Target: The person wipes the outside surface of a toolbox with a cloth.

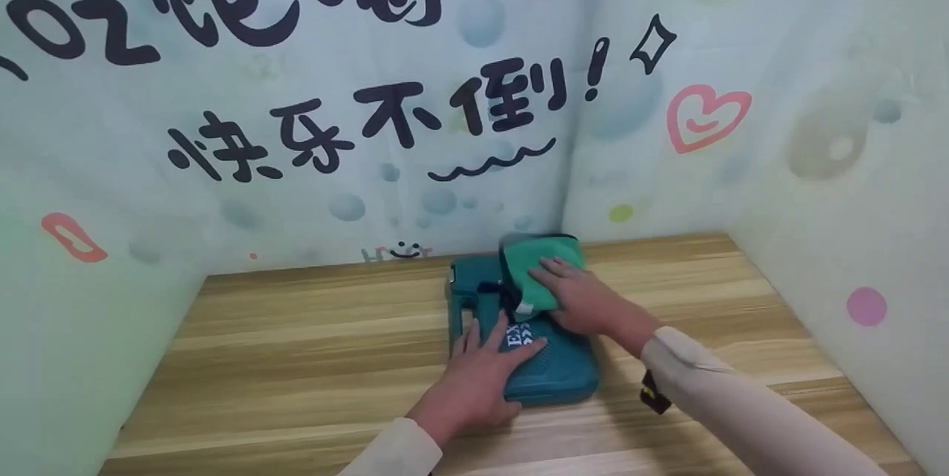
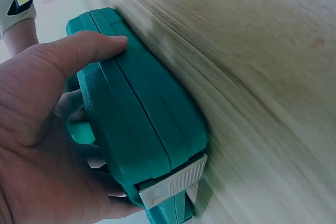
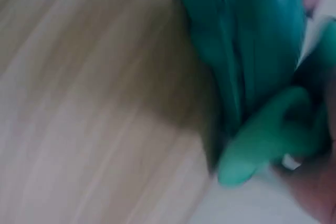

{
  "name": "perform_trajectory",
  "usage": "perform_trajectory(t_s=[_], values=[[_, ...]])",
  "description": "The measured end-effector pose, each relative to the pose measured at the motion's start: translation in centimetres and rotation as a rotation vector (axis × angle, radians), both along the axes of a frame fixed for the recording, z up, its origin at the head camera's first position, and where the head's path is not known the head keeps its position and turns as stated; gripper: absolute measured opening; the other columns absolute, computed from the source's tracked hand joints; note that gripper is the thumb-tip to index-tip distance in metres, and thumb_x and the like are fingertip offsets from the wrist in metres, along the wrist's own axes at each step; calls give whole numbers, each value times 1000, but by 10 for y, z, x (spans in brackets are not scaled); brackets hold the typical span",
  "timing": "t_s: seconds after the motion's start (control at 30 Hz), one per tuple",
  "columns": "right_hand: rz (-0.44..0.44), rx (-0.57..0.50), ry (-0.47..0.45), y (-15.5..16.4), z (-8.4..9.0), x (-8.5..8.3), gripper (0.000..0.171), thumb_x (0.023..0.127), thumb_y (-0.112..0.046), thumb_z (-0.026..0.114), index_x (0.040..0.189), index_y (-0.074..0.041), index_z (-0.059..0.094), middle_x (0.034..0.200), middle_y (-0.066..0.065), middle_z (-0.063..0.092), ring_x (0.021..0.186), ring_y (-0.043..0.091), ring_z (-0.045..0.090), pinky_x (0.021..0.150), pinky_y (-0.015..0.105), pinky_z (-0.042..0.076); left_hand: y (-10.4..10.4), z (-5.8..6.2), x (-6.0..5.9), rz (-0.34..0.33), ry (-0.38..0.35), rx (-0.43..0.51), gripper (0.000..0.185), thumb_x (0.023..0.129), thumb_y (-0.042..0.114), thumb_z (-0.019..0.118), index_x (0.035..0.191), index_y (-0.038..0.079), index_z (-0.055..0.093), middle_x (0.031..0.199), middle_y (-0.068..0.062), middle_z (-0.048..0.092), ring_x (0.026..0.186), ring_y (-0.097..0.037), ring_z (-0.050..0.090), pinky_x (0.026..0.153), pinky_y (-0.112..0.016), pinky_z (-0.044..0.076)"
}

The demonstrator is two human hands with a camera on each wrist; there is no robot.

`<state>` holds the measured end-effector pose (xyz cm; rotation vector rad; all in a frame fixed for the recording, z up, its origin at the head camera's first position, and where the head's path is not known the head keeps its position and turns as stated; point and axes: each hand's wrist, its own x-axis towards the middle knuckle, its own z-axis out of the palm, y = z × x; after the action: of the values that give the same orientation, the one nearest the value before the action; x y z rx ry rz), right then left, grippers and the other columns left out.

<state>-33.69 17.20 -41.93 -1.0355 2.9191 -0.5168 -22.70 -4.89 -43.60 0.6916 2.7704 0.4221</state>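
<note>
A teal plastic tool case (image 1: 560,376) with white lettering lies flat on the wooden table. My left hand (image 1: 474,379) rests over its near left part, fingers spread across the lid. In the left wrist view the thumb (image 2: 102,45) presses the case's side wall, above a grey latch (image 2: 176,181). My right hand (image 1: 582,294) lies on a green cloth (image 1: 530,272) with a dark edge and a small white tag, its fingers extended. The cloth covers the far right part of the lid; its edge (image 3: 257,145) curls over the case's side in the blurred right wrist view. The right thumb is hidden.
The wooden tabletop (image 1: 296,357) extends to both sides of the case. A printed wall sheet (image 1: 311,224) with large characters stands close behind the case, and a pale side wall (image 1: 838,224) borders the right. A black strap piece (image 1: 655,393) hangs below the right sleeve.
</note>
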Motion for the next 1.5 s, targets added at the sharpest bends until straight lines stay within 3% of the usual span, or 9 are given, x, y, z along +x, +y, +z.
perform_trajectory(t_s=[0.1, 0.33, 0.67, 0.9, 1.07, 1.5], values=[[-1, 85, -32, -9, -3, -4, 61, 99, -14, 61, 154, 0, 40, 159, 27, 30, 146, 47, 23, 111, 63, 26, -2, -1, 2, 9, -3, 13, 84, 89, 38, 79, 157, 49, 30, 168, -16, 6, 144, -59, 6, 111, -71, 15], [-38, 36, -109, -7, -5, -14, 65, 97, -11, 61, 157, -2, 36, 162, 25, 24, 148, 45, 19, 113, 59, 24, -3, -3, 4, 37, -22, 15, 85, 90, 38, 77, 156, 55, 26, 170, -9, -2, 146, -56, 4, 102, -80, 19], [-39, -30, -164, -2, -8, -18, 66, 98, -14, 60, 158, -6, 35, 165, 26, 13, 150, 45, 9, 113, 63, 22, -2, -1, 4, 32, -34, 17, 85, 91, 40, 76, 156, 56, 24, 170, -7, -5, 146, -55, 3, 99, -80, 24], [-41, 19, -180, -4, -7, -20, 67, 99, -18, 59, 160, -11, 32, 166, 22, 13, 151, 43, 8, 114, 62, 20, -4, 0, 5, 36, -51, 24, 85, 91, 38, 75, 156, 56, 24, 170, -7, -5, 147, -55, 5, 99, -80, 24], [-42, 37, -171, -5, -3, -22, 67, 100, -17, 58, 161, -12, 31, 166, 20, 15, 151, 43, 8, 115, 61, 19, -6, 0, 4, 27, -24, 19, 85, 92, 39, 75, 157, 54, 24, 170, -9, -6, 146, -56, 6, 98, -81, 25], [45, 42, -117, -6, -5, -25, 59, 101, -11, 53, 157, -1, 35, 162, 27, 22, 148, 50, 13, 114, 61, 19, -4, -5, 3, 35, -45, 48, 85, 91, 35, 77, 157, 54, 26, 170, -6, -6, 146, -56, 1, 100, -81, 22]])
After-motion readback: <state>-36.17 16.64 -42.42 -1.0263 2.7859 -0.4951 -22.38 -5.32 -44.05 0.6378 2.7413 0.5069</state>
